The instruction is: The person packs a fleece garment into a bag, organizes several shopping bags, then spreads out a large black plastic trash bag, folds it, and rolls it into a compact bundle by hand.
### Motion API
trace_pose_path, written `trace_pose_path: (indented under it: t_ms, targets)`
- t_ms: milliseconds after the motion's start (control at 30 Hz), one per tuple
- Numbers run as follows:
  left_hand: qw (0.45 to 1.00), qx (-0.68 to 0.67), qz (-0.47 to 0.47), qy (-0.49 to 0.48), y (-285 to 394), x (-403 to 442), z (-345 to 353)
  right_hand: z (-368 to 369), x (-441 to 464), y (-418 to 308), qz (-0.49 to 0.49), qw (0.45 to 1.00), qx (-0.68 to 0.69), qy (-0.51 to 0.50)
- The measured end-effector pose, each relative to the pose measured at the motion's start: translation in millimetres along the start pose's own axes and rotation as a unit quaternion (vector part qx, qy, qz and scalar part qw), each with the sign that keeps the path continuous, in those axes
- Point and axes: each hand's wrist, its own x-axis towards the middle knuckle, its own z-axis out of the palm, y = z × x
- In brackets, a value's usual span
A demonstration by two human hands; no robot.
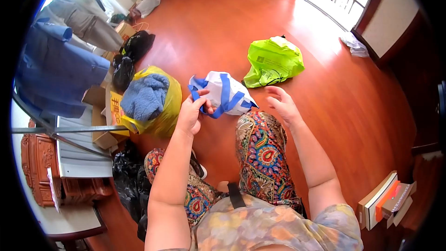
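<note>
My left hand (191, 111) is closed around a blue strap of a white tote bag (213, 86) with blue handles and trim. The tote sags over the floor just in front of my knees. To its right, my right hand (283, 104) is held up with fingers apart and nothing in it. Beyond that hand a bright green bag (278, 60) lies on the floor. Left of my left hand stands a yellow plastic bag (174, 95) with a blue fluffy cloth (146, 96) bulging from its top.
At the left, clothes (65, 65) hang above a metal bar (93, 129), near a cardboard box (100, 111) and black bags (137, 46). A black plastic bag (127, 172) lies by my left leg. Boxes or books (385, 202) stand at right. Reddish wooden floor (344, 107) runs towards a bright doorway.
</note>
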Motion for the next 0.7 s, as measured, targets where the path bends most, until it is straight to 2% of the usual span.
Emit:
trace_pose_path:
  t_ms: [33, 67, 133, 167, 200, 233, 267, 333, 400, 467, 533, 600, 633, 667, 700]
  targets:
    - [1.000, 0.013, 0.009, 0.005, 5, -2, 2, 14, -4, -17, 0.010, 0.999, -0.002, -0.052]
    - [1.000, 0.013, 0.008, 0.009, 10, -4, 1, 26, -5, -27, 0.013, 0.998, -0.001, -0.055]
    - [0.997, 0.065, -0.003, -0.043, 20, -10, -2, 48, -1, -43, -0.103, 0.966, -0.144, -0.190]
    - [0.994, 0.103, -0.002, -0.036, 24, -15, 0, 59, 1, -51, -0.100, 0.965, -0.143, -0.195]
    - [0.994, 0.102, -0.005, -0.030, 28, -19, -4, 70, 2, -58, -0.201, 0.918, -0.270, -0.210]
    - [0.992, 0.120, -0.014, -0.036, 31, -22, -7, 81, 6, -60, -0.297, 0.845, -0.387, -0.220]
    - [0.989, 0.138, -0.023, -0.044, 34, -25, -12, 91, 12, -58, -0.294, 0.845, -0.385, -0.225]
    - [0.988, 0.145, -0.029, -0.041, 39, -33, -19, 110, 23, -58, -0.275, 0.776, -0.522, -0.222]
    - [0.985, 0.156, -0.042, -0.062, 42, -41, -28, 125, 27, -59, -0.239, 0.759, -0.547, -0.259]
    - [0.988, 0.140, -0.046, -0.052, 43, -50, -36, 139, 27, -55, -0.174, 0.685, -0.582, -0.403]
    - [0.984, 0.156, -0.064, -0.056, 47, -59, -42, 152, 23, -45, -0.146, 0.664, -0.608, -0.411]
    - [0.983, 0.162, -0.073, -0.049, 48, -70, -50, 152, 21, -33, -0.080, 0.603, -0.686, -0.399]
    - [0.980, 0.175, -0.073, -0.052, 49, -74, -58, 146, 19, -24, -0.099, 0.578, -0.719, -0.373]
    - [0.978, 0.187, -0.072, -0.057, 49, -78, -65, 141, 20, -17, -0.099, 0.576, -0.718, -0.377]
    - [0.980, 0.183, -0.066, -0.048, 49, -82, -71, 136, 21, -14, -0.043, 0.543, -0.738, -0.398]
